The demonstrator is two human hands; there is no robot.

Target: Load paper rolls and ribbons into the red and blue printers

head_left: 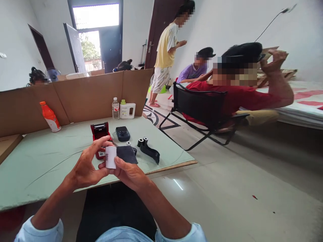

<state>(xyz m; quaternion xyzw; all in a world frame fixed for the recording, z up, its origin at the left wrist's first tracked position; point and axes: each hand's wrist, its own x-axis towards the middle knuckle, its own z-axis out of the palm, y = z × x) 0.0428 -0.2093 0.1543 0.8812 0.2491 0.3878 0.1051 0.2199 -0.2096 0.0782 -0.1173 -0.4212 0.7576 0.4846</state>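
Note:
A white paper roll (110, 157) stands upright between my hands, just above the table's near edge. My left hand (87, 164) curves around it from the left, fingertips by its top and thumb by its bottom. From the right, my right hand (131, 173) pinches it, thumb against its side. Behind the roll is a red label printer (95, 136) with its lid up, partly hidden by my left fingers. A dark flat piece (127, 155) lies just right of the roll. Beyond it sit a small white roll (128, 144) and a black boxy device (122, 133).
A black ribbon (150, 153) with small spools lies on the pale green table (63, 168). An orange bottle (49, 117), a clear bottle (115, 109) and a white jug (127, 111) stand by the cardboard partition (88, 95). To the right, a person in red sits on a folding chair (199, 104).

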